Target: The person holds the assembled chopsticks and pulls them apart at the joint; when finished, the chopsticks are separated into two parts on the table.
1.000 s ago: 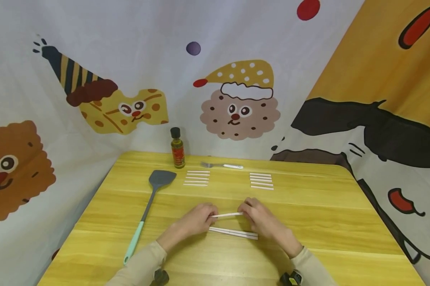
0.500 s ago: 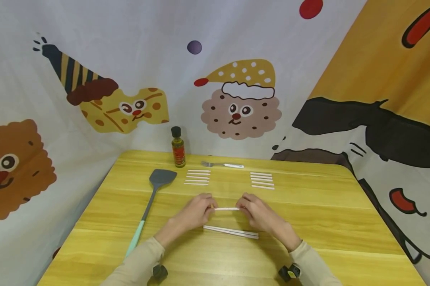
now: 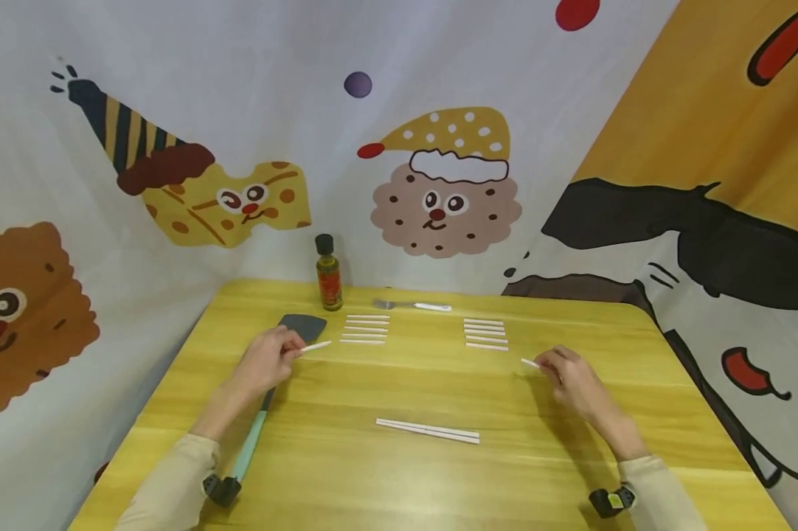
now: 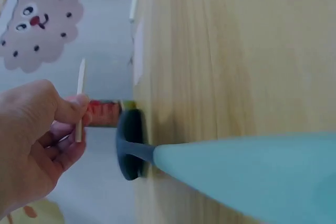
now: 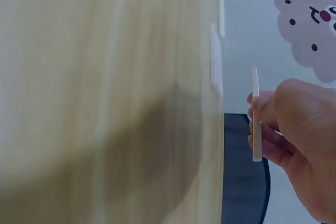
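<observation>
left short stick (image 3: 316,346) is pinched between the thumb and fingers of the left hand (image 3: 265,360), left of the fork (image 3: 414,305) and nearer the person; the right short stick (image 3: 530,363) is pinched likewise by the right hand (image 3: 574,380), right of the fork and also nearer. also left of the fork lies a spatula (image 3: 256,431), partly covered by the left hand in the head view. one row of sticks (image 3: 366,329) lies just in front of the fork's tines, a second row (image 3: 485,332) in front and to the right; long sticks (image 3: 428,428) lie farther in front. upright just left of the fork, a capped bottle (image 3: 330,284) holds yellowish liquid. in the left wrist view, the hand and the spatula's blade each hide part of the bottle, and the spatula's handle is cut off. in the right wrist view, the laid-out sticks are too bunched to count.
</observation>
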The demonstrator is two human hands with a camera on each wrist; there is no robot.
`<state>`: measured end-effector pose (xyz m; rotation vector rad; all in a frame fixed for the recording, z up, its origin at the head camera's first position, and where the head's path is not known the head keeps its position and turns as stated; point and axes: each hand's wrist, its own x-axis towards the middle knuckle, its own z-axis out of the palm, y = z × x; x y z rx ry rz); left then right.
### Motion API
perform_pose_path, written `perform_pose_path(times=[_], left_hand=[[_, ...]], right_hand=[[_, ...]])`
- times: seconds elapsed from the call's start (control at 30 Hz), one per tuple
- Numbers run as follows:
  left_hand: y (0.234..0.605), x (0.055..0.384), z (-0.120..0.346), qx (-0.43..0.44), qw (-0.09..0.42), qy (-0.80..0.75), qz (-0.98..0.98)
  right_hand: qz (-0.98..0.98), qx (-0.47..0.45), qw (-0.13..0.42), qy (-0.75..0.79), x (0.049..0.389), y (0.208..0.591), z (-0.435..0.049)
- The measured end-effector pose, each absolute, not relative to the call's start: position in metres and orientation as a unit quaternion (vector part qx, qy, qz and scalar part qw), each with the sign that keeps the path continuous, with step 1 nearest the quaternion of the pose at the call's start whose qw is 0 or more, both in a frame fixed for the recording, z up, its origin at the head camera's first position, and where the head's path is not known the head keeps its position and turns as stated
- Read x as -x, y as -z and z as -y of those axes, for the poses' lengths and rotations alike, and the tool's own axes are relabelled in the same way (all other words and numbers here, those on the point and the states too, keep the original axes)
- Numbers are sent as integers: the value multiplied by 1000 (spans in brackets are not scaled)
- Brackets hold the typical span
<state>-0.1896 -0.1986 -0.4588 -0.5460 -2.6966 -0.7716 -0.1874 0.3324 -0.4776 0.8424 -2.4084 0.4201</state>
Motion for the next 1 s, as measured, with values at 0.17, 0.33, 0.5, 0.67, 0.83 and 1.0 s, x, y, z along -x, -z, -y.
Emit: perform_pose_path(times=[0.17, 0.33, 0.5, 0.67, 0.83, 1.0], left_hand=[[462, 203, 185, 207, 91, 250, 941], [466, 215, 161, 191, 87, 261, 942], [468, 223, 150, 187, 72, 261, 944], [473, 230, 140, 200, 52, 260, 943], [475, 233, 131, 196, 36, 266, 943], [477, 237, 126, 198, 20, 259, 945]], right_hand=[[897, -332, 240, -168, 201, 478, -319], [899, -330, 228, -174, 210, 483, -299], [903, -322, 219, -183, 217, 486, -290], [910, -308, 202, -190, 225, 493, -283], [920, -285, 187, -191, 230, 500, -278], [923, -279, 196, -181, 233, 505, -273]])
